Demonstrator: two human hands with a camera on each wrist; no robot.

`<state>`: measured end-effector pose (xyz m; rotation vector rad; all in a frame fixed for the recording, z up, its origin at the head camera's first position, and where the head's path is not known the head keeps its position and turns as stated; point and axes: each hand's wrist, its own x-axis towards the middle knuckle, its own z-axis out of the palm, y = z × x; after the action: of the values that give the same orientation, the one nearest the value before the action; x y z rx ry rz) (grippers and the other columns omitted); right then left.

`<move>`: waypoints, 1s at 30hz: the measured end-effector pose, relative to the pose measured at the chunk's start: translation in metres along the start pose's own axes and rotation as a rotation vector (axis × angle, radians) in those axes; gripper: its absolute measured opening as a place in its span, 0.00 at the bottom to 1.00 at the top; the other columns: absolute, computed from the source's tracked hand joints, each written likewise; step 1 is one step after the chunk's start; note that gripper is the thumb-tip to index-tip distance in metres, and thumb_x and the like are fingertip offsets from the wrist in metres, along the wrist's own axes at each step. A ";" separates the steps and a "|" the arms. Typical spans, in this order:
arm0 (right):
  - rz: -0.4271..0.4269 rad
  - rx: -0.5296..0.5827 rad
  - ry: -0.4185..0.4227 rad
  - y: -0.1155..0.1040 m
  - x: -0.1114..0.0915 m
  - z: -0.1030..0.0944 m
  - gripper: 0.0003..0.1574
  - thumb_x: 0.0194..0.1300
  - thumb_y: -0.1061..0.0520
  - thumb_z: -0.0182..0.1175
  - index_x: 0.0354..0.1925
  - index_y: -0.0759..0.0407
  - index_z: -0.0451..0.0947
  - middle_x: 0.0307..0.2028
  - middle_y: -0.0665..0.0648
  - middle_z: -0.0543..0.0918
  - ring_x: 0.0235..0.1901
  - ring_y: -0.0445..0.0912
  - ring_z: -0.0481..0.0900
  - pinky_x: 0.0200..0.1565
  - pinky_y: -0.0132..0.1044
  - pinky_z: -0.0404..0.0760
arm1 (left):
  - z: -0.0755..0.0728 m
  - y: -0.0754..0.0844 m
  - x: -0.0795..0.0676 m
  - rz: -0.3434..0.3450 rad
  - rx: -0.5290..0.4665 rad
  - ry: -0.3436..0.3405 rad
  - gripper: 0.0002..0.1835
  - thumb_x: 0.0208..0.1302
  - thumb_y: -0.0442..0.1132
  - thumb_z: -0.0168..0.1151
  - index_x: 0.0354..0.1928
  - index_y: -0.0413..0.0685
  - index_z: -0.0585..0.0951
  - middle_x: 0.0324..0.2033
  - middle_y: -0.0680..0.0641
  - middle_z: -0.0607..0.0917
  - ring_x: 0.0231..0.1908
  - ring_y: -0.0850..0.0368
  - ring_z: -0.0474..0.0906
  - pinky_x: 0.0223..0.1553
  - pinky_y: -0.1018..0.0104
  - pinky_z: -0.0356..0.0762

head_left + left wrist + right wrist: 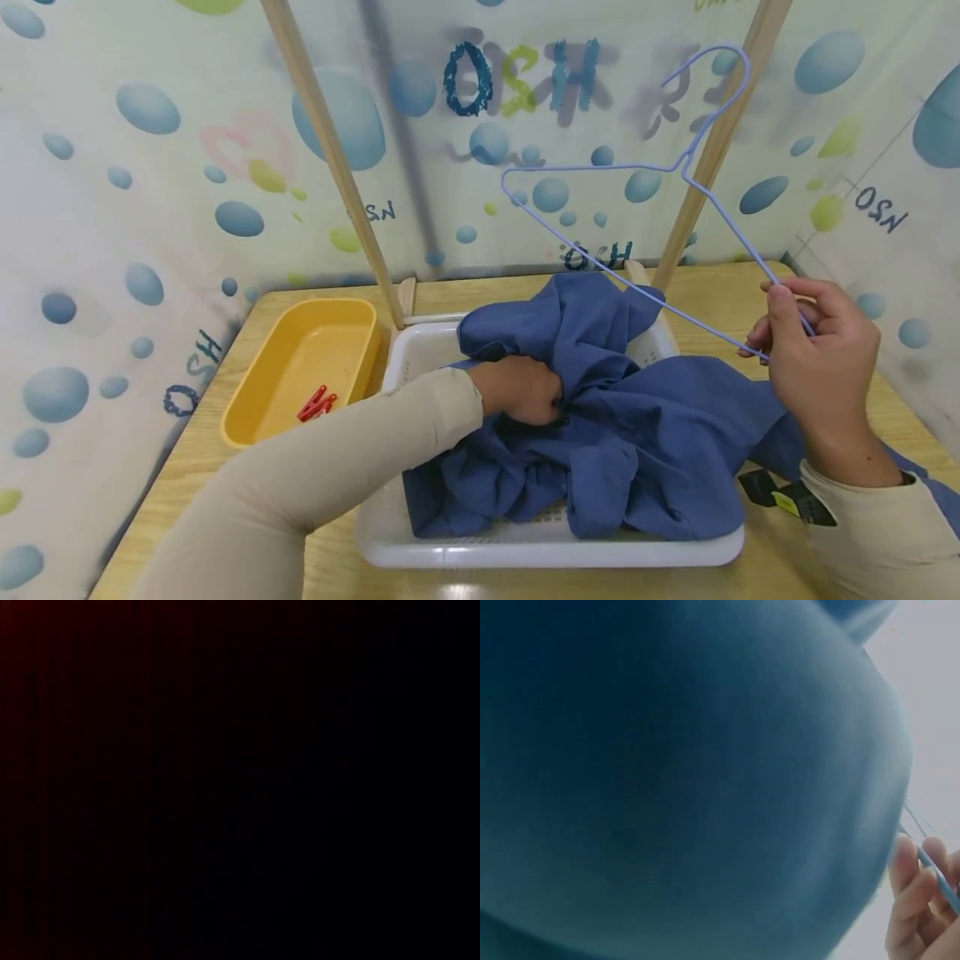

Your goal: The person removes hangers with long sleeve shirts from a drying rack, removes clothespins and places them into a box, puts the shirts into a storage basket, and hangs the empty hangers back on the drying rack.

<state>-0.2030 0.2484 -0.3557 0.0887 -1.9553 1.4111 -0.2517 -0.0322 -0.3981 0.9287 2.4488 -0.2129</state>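
Note:
A crumpled blue garment [660,433] lies heaped in a white plastic basket [555,555], with part of it trailing over the right side. Within the heap, my left hand [525,389] grips a fold of the cloth, its fingertips mostly hidden. My right hand [828,375] pinches one corner of a light-blue wire hanger [688,157], raised above the basket with its hook up. In the right wrist view, blue cloth [705,780] covers most of the picture, and the fingers [911,900] on the hanger show at the edge. The left wrist view is almost black.
A yellow tray [300,354] holding several red clothespins [317,405] stands left of the basket on a wooden table [180,508]. Two wooden posts, left [333,158] and right [712,158], rise behind the basket before a patterned wall covering [480,225].

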 end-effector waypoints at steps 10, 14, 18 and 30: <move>-0.002 0.005 -0.010 0.000 0.000 0.004 0.10 0.71 0.63 0.58 0.46 0.66 0.83 0.14 0.40 0.78 0.12 0.33 0.76 0.22 0.21 0.78 | 0.000 0.000 0.013 0.001 0.010 0.021 0.18 0.70 0.55 0.54 0.24 0.54 0.77 0.25 0.52 0.80 0.27 0.56 0.76 0.35 0.62 0.75; -0.005 -0.003 -0.013 0.001 -0.001 0.004 0.10 0.71 0.63 0.58 0.46 0.66 0.83 0.14 0.40 0.78 0.11 0.32 0.76 0.22 0.20 0.76 | 0.001 0.004 0.015 -0.004 0.056 0.024 0.20 0.70 0.56 0.54 0.23 0.54 0.78 0.23 0.52 0.80 0.27 0.56 0.78 0.36 0.62 0.77; -0.004 -0.009 -0.013 0.001 -0.002 0.004 0.10 0.71 0.62 0.58 0.46 0.65 0.83 0.14 0.39 0.78 0.11 0.32 0.76 0.22 0.20 0.76 | 0.001 0.007 0.014 0.003 0.090 0.031 0.21 0.71 0.57 0.53 0.23 0.54 0.78 0.21 0.53 0.78 0.26 0.56 0.78 0.35 0.62 0.78; 0.013 -0.002 -0.014 -0.002 -0.001 0.001 0.10 0.71 0.63 0.58 0.46 0.64 0.83 0.14 0.40 0.78 0.12 0.33 0.77 0.22 0.21 0.78 | -0.005 0.019 -0.007 0.015 0.486 0.256 0.23 0.78 0.56 0.43 0.32 0.57 0.83 0.28 0.54 0.83 0.26 0.58 0.81 0.30 0.63 0.82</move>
<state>-0.2024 0.2465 -0.3549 0.0849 -1.9716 1.4204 -0.2368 -0.0202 -0.3896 1.2387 2.6764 -0.7515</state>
